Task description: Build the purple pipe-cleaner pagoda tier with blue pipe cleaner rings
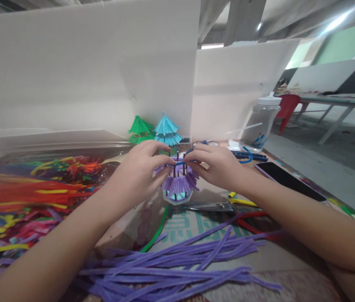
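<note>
In the head view a small pagoda model [180, 183] stands on the table, with a fringed purple roof tier, dark posts and a pale base. My left hand [142, 167] is at the left of its top, thumb and fingers closed on the end of a blue pipe cleaner [181, 163]. From the other side my right hand [211, 163] pinches the same blue strip, which runs across the dark posts. The fingers partly hide the model's upper part. Below it lie scissors [211, 206] and many loose purple pipe cleaners [177, 268].
Green [141, 128] and light-blue pagoda roofs [167, 129] stand behind. Coloured pipe cleaners [39, 197] fill the left side. A clear bottle [259, 123], a phone [290, 180] and a curled blue strip [249, 155] are at the right. White boards [86, 71] rise at the back.
</note>
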Demonstrator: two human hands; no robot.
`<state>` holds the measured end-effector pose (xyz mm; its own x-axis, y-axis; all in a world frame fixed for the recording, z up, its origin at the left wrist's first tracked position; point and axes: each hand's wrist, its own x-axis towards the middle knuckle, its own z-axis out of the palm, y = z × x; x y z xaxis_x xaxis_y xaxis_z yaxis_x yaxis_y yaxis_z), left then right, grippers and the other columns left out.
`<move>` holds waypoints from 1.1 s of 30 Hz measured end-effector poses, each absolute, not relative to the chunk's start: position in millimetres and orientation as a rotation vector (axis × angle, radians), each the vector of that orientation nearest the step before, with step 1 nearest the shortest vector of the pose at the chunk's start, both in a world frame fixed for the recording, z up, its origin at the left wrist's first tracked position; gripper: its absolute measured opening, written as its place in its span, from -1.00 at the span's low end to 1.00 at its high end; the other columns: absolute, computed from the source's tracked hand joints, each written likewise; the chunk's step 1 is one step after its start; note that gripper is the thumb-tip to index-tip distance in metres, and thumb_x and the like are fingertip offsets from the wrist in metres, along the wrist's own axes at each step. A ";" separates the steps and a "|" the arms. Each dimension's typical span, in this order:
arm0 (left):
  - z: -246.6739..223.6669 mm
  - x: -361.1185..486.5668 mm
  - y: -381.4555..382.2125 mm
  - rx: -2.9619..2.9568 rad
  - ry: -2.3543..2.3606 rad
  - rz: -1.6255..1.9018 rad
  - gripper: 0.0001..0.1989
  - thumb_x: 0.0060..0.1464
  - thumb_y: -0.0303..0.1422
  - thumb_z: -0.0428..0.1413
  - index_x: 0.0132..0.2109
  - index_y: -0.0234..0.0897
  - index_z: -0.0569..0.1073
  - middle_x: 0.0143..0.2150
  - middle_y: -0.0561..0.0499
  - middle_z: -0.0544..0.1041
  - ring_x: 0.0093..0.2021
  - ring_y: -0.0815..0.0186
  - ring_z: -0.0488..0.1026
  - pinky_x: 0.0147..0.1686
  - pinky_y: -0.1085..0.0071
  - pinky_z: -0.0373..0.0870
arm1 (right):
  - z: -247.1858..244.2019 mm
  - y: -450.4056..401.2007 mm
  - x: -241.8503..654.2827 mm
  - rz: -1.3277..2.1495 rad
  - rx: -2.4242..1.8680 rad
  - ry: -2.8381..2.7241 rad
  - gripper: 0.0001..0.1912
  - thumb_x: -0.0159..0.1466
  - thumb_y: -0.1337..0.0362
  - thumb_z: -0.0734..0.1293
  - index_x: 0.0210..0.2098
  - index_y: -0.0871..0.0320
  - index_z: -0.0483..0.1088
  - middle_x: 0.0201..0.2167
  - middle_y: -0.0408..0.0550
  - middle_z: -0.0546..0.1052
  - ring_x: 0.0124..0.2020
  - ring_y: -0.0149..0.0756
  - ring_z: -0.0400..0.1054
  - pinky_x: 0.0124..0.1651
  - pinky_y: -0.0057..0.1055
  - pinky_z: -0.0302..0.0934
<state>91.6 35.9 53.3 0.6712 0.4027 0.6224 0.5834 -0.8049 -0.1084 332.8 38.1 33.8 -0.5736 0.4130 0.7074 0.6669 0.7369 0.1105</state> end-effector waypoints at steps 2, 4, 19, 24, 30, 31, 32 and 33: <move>53.2 91.6 36.1 -2.588 -0.772 -0.868 -0.80 0.24 -0.42 0.07 -0.11 -0.24 0.59 0.04 -0.15 0.51 0.07 0.10 0.45 0.07 0.07 0.44 | 32.9 37.4 331.3 -0.484 -0.827 -2.243 -0.82 0.39 0.34 0.25 -0.23 0.12 0.51 -0.34 -0.08 0.57 -0.36 -0.35 0.40 -0.36 -0.43 0.06; 53.4 91.7 36.1 -2.585 -0.759 -0.874 -0.80 0.24 -0.42 0.07 -0.11 -0.25 0.60 0.04 -0.16 0.52 0.06 0.09 0.45 0.07 0.08 0.44 | 31.9 36.8 329.3 -0.483 -0.847 -2.227 -0.82 0.38 0.34 0.25 -0.23 0.13 0.51 -0.34 -0.07 0.56 -0.35 -0.34 0.40 -0.37 -0.44 0.05; 54.1 92.3 34.7 -2.597 -0.750 -0.857 -0.79 0.24 -0.44 0.08 -0.09 -0.32 0.61 0.04 -0.22 0.51 0.06 0.06 0.45 0.06 0.07 0.43 | 32.6 33.5 325.5 -0.573 -0.845 -2.174 -0.83 0.35 0.37 0.26 -0.25 0.16 0.51 -0.35 -0.06 0.55 -0.38 -0.35 0.37 -0.40 -0.43 0.03; 54.6 92.3 34.5 -2.601 -0.745 -0.860 -0.79 0.24 -0.43 0.09 -0.09 -0.32 0.60 0.04 -0.20 0.51 0.06 0.07 0.44 0.07 0.07 0.42 | 35.3 32.9 326.3 -0.644 -0.845 -2.200 -0.78 0.39 0.35 0.23 -0.27 0.15 0.53 -0.39 -0.07 0.53 -0.40 -0.35 0.35 -0.40 -0.42 0.01; 54.3 92.3 34.0 -2.607 -0.758 -0.850 -0.80 0.25 -0.42 0.08 -0.09 -0.31 0.60 0.04 -0.19 0.51 0.05 0.08 0.45 0.07 0.07 0.42 | 35.2 34.4 327.8 -0.615 -0.819 -2.206 -0.78 0.38 0.36 0.24 -0.25 0.17 0.55 -0.38 -0.06 0.53 -0.39 -0.34 0.37 -0.40 -0.43 0.03; 54.5 92.5 33.8 -2.605 -0.755 -0.855 -0.80 0.25 -0.42 0.08 -0.09 -0.31 0.60 0.03 -0.19 0.52 0.05 0.09 0.45 0.08 0.07 0.42 | 35.2 34.5 328.0 -0.614 -0.813 -2.209 -0.78 0.38 0.36 0.24 -0.25 0.17 0.55 -0.38 -0.06 0.54 -0.39 -0.34 0.37 -0.39 -0.43 0.03; 54.7 92.7 33.7 -2.605 -0.754 -0.856 -0.80 0.25 -0.42 0.08 -0.10 -0.31 0.60 0.03 -0.19 0.52 0.05 0.09 0.45 0.08 0.07 0.42 | 35.1 34.5 328.1 -0.609 -0.810 -2.213 -0.78 0.38 0.36 0.24 -0.25 0.17 0.55 -0.38 -0.05 0.54 -0.38 -0.34 0.38 -0.39 -0.43 0.04; 55.0 92.8 33.7 -2.605 -0.753 -0.855 -0.80 0.25 -0.42 0.08 -0.10 -0.32 0.60 0.03 -0.20 0.52 0.05 0.08 0.45 0.08 0.07 0.43 | 35.1 34.4 328.1 -0.602 -0.813 -2.217 -0.78 0.38 0.36 0.24 -0.24 0.17 0.55 -0.37 -0.05 0.54 -0.37 -0.34 0.38 -0.38 -0.43 0.04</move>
<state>92.8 33.7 55.0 0.6860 0.3863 0.6166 0.5630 -0.8186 -0.1135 328.1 34.4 35.1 -0.5658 0.3746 0.7346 0.6946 0.6966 0.1798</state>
